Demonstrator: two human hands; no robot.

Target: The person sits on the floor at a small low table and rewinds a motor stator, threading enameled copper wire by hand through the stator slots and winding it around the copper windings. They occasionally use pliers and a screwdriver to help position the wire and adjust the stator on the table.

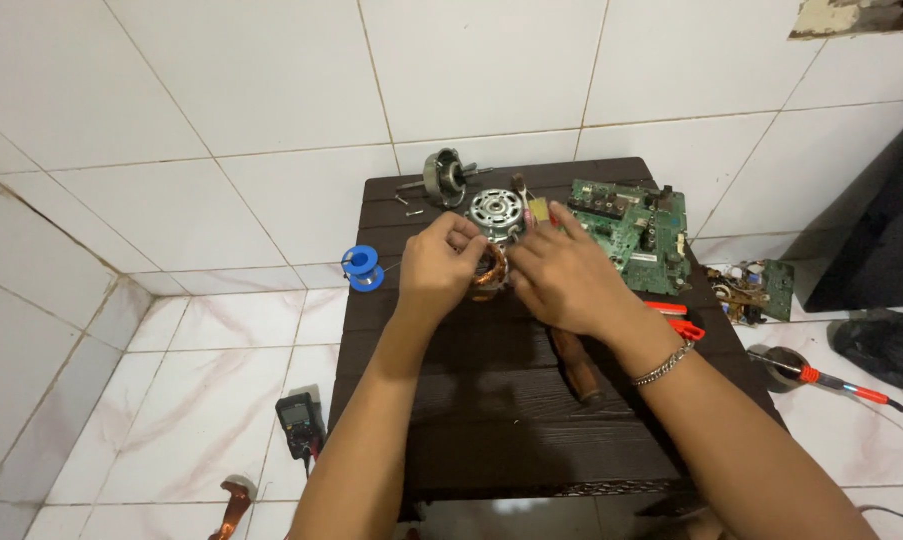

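Both my hands meet over the middle of a dark brown table [491,400]. My left hand [439,265] and my right hand [561,275] together grip a motor stator wound with copper wire [489,272], fingers pinching at its top edge. Just behind it lies a round silver motor cover [495,210]. A rotor with its shaft [443,176] rests at the table's far edge. A metal bracelet sits on my right wrist.
A green circuit board [633,230] lies at the far right of the table. A blue solder spool [363,267] sits at the left edge, a wooden-handled tool [577,365] under my right forearm, red pliers [677,320] beside it. On the floor: multimeter [299,422], soldering iron [821,380], another board [756,288].
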